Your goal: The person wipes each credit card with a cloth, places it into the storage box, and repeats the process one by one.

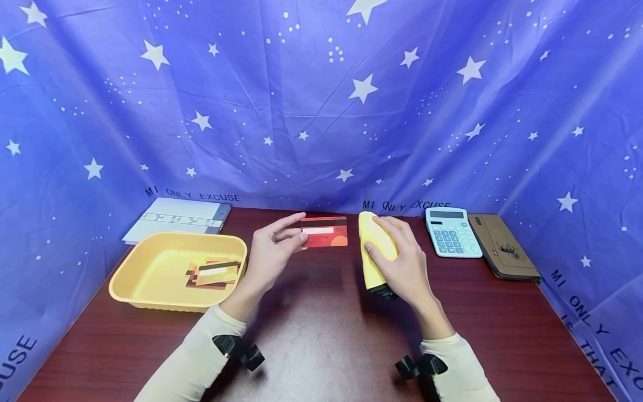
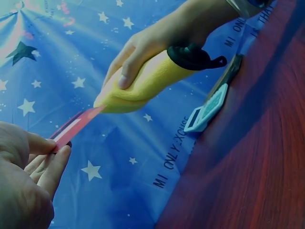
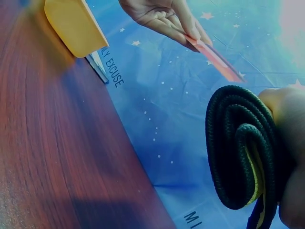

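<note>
In the head view my left hand [image 1: 271, 248] pinches one end of a red bank card [image 1: 331, 234] between thumb and fingers. Its dark magnetic stripe and white signature strip face me. My right hand [image 1: 404, 254] grips a folded yellow cloth [image 1: 373, 245], thumb on the near side and fingers over the far side. Black edging [image 3: 238, 143] shows in layers at the cloth's lower end in the right wrist view, and a small black loop [image 2: 219, 62] sticks out in the left wrist view. The card's free end points toward the cloth, with a gap between them in the head view.
A yellow plastic basin [image 1: 125, 290] on the left holds several bank cards [image 1: 216, 272] in a loose pile. Behind it lies a grey-white notebook [image 1: 173, 218]. A light blue calculator [image 1: 452, 231] and a brown wallet [image 1: 502, 248] lie at the back right, before a starry blue curtain [image 1: 311, 100].
</note>
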Motion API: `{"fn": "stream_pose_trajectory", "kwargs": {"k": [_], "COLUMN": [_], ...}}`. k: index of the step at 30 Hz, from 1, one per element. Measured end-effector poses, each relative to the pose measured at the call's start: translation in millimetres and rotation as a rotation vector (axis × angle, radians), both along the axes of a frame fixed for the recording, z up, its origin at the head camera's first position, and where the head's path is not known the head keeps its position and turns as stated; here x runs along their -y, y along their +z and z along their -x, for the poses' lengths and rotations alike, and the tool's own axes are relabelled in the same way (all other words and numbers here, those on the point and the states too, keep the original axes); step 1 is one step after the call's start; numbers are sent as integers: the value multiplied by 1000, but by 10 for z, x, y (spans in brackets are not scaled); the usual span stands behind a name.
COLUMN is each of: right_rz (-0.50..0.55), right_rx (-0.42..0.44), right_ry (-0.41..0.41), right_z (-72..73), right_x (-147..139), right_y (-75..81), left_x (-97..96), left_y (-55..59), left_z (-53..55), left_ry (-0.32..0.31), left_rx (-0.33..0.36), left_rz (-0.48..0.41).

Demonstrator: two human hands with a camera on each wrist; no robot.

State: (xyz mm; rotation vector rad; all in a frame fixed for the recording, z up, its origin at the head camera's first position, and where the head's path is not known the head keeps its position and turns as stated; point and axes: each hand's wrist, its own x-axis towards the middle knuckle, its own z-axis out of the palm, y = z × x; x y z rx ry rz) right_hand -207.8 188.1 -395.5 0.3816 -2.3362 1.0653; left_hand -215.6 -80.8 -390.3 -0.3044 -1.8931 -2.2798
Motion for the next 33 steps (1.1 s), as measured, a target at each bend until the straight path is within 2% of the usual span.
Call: {"fn": "stream_pose_trajectory", "kwargs": {"k": [12,20,24,33], "right_rz": [14,-18,-29,-37], "right_rx": [-80,-81,-84,-75], "right_ry": [40,58,75,89], "right_z": [-56,-71,-68,-83], "right_x": [98,147,171,225], "right_y": [18,1,-22,-63], "left_x": [-37,-72,-83,-144], "left_y": [-37,-61,-54,-37], "left_z": [-21,-35,-49,-76], "left_ry": [-9,-20,-20,-62], "left_rx": [34,38,44,65], "left_rz": [42,58,47,-6]}}
